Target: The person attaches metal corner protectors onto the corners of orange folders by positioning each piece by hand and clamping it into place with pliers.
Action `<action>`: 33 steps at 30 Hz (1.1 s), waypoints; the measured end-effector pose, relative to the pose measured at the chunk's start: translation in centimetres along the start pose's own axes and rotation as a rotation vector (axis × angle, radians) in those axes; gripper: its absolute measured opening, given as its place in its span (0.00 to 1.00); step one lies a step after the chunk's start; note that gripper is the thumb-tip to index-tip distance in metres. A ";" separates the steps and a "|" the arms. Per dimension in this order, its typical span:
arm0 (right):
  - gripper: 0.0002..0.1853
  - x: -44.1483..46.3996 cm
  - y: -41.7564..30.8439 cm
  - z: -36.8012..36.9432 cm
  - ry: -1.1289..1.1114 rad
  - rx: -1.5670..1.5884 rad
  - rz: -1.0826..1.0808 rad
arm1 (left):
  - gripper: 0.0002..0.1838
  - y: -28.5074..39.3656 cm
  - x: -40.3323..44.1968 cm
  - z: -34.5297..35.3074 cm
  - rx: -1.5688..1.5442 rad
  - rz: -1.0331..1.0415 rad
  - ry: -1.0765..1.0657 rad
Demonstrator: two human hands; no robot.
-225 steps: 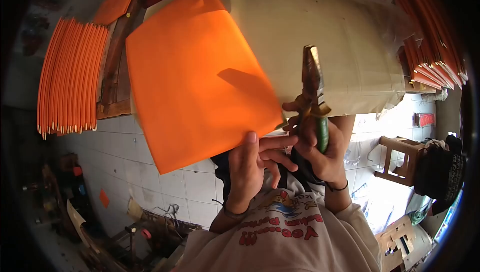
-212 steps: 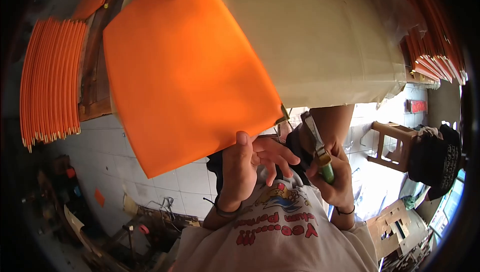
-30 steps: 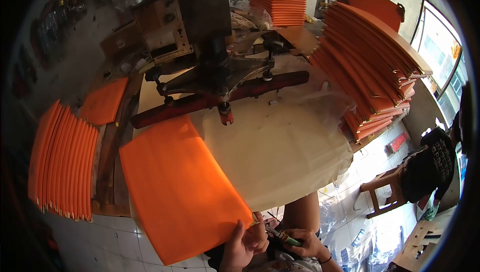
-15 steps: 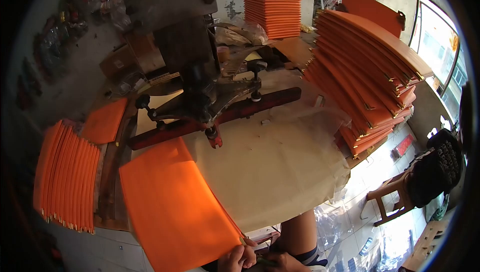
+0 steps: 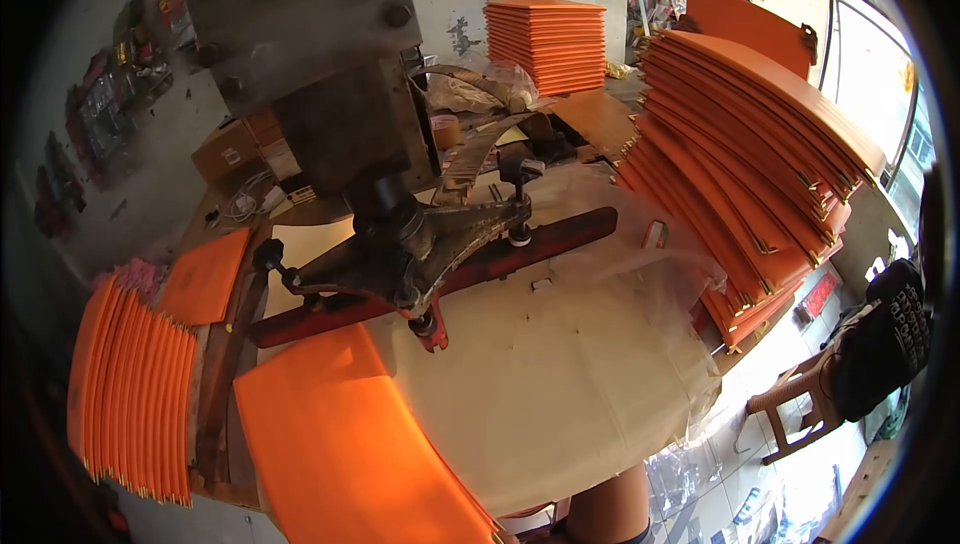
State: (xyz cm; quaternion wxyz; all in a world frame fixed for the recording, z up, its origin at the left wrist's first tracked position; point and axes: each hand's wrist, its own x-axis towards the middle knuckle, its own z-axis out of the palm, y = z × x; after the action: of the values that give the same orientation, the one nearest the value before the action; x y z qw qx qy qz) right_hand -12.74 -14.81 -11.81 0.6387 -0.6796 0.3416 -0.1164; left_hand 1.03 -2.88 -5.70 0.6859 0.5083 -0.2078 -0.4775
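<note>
An orange folder-like cover (image 5: 345, 439) lies slanted at the front left of the worktable, its near end cut off by the bottom edge of the view. Neither of my hands shows clearly now; that near corner, with a small metal-coloured tip, runs out of frame where they were. Over the folder's far end stands a dark press head (image 5: 395, 234) with spread arms and a long red bar (image 5: 480, 266). Beige sheeting (image 5: 540, 384) covers the table to the folder's right. Part of my bare leg (image 5: 612, 506) shows below the table edge.
A tall leaning stack of orange covers (image 5: 740, 174) with metal corners stands at right, a neat stack (image 5: 546, 49) at the back. More covers (image 5: 135, 394) stand in a row at left. A brown stool (image 5: 800, 404) bears a black cloth item (image 5: 885, 344).
The view has tilted up, so the table and press sit lower in frame. My hands, earlier closed at the folder's near corner, have dropped out of sight.
</note>
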 end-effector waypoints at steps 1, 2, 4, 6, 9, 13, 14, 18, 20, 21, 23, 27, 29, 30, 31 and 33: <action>0.13 0.3 0.1 -0.1 0.003 0.000 0.007 | 0.21 -0.2 0.2 -0.1 -0.001 -0.001 0.000; 0.13 0.5 0.2 -0.2 0.004 0.001 0.012 | 0.21 -0.4 0.4 -0.2 -0.002 -0.002 0.000; 0.13 0.9 0.3 -0.4 0.006 0.003 0.021 | 0.21 -0.7 0.7 -0.4 -0.001 -0.004 0.001; 0.14 1.2 0.4 -0.5 0.004 0.002 0.023 | 0.21 -1.1 1.0 -0.6 -0.004 -0.003 0.001; 0.14 1.6 0.6 -0.5 -0.002 0.001 0.015 | 0.21 -1.7 1.2 -0.8 -0.006 0.008 -0.004; 0.15 1.6 0.7 -0.7 -0.016 -0.012 -0.001 | 0.21 -2.9 1.2 -1.3 -0.011 0.032 -0.015; 0.15 1.5 0.8 -0.7 -0.016 -0.016 -0.006 | 0.21 -3.3 1.2 -1.5 -0.018 0.035 -0.019; 0.15 1.1 0.9 -0.8 -0.028 -0.030 -0.027 | 0.21 -5.3 0.9 -2.7 -0.042 0.057 -0.039; 0.15 0.9 0.8 -0.8 -0.034 -0.033 -0.037 | 0.21 -6.4 0.7 -3.5 -0.050 0.066 -0.052; 0.16 0.8 0.9 -0.7 -0.036 -0.034 -0.041 | 0.21 -7.0 0.6 -3.9 -0.056 0.075 -0.061; 0.16 0.6 1.0 -0.7 -0.039 -0.039 -0.048 | 0.21 -8.4 0.4 -5.1 -0.065 0.088 -0.078; 0.16 0.3 1.0 -0.6 -0.047 -0.043 -0.055 | 0.20 -8.3 -0.1 -5.1 -0.040 0.096 -0.071; 0.17 0.2 1.0 -0.6 -0.053 -0.046 -0.059 | 0.19 -6.6 -0.2 -3.9 0.005 0.096 -0.049; 0.17 0.2 1.1 -0.6 -0.052 -0.047 -0.058 | 0.19 -5.7 -0.1 -3.2 0.032 0.097 -0.044; 0.17 0.2 1.1 -0.7 -0.055 -0.047 -0.059 | 0.19 -5.0 -0.1 -2.5 0.055 0.099 -0.033; 0.17 0.2 1.1 -0.7 -0.061 -0.047 -0.057 | 0.18 -3.6 -0.2 -1.5 0.108 0.100 -0.013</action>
State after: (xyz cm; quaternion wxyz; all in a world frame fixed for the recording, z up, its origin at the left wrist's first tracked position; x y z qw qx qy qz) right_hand -13.36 -15.41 -12.81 0.6292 -0.7070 0.3049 -0.1060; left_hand 0.52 -2.08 -9.48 0.6792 0.5305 -0.2627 -0.4338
